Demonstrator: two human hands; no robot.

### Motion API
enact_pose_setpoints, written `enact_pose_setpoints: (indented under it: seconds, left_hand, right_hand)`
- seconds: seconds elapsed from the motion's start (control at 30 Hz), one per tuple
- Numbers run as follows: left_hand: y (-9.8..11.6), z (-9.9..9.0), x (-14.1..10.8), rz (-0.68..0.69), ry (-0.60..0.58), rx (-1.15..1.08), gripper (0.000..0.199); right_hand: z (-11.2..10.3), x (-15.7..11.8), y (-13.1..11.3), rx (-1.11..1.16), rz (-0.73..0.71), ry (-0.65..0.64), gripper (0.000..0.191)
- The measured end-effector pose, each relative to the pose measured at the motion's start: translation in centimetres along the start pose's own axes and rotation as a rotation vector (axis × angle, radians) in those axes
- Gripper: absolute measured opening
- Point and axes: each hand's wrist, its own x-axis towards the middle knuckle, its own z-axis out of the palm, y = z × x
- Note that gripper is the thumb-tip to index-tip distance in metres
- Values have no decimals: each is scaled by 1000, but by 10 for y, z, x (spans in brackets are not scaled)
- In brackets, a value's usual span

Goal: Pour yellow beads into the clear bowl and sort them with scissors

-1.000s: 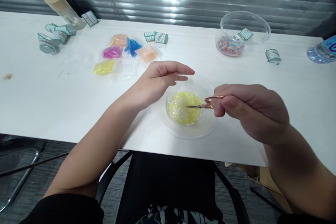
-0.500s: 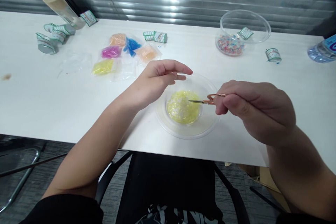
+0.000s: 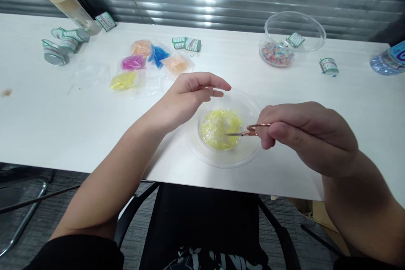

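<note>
A clear plastic bowl (image 3: pixel 218 159) stands near the table's front edge, with small yellow pieces (image 3: pixel 218 128) across its bottom. My right hand (image 3: pixel 303 135) grips a pair of small copper-coloured scissors (image 3: pixel 249 130) by the handles. Their metal blades point left over the yellow pieces; whether the tips touch them I cannot tell. At the bowl's upper left rim is my left hand (image 3: pixel 193 95), fingers extended and apart, with nothing seen in it. Its fingertips reach over the rim.
Bags of coloured pieces (image 3: pixel 134 62) lie behind my left hand. A clear tub (image 3: pixel 278 55) of mixed pieces, small patterned rolls (image 3: pixel 193 44), a water bottle (image 3: pixel 390 60) and a tilted cylindrical container (image 3: pixel 74 12) stand farther back on the white table (image 3: pixel 63 130).
My right hand has moved slightly down, toward me, with the scissors, so the blades sit lower over the yellow pieces. My left hand stays at the bowl's rim.
</note>
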Motion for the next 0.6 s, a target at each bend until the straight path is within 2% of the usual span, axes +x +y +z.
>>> enact_pose_setpoints:
  seconds: [0.17,0.4,0.6]
  left_hand:
    - [-1,1,1,5,-7,0,23]
    - [-5,0,2,9,-13,-9,24]
    - [-7,1,2,10,-9,-17,24]
  right_hand:
    - [2,2,3,-109,43,41,18]
    - [5,4,4,-277,1,94,15]
    - [9,4,3,-349,-67,67,16]
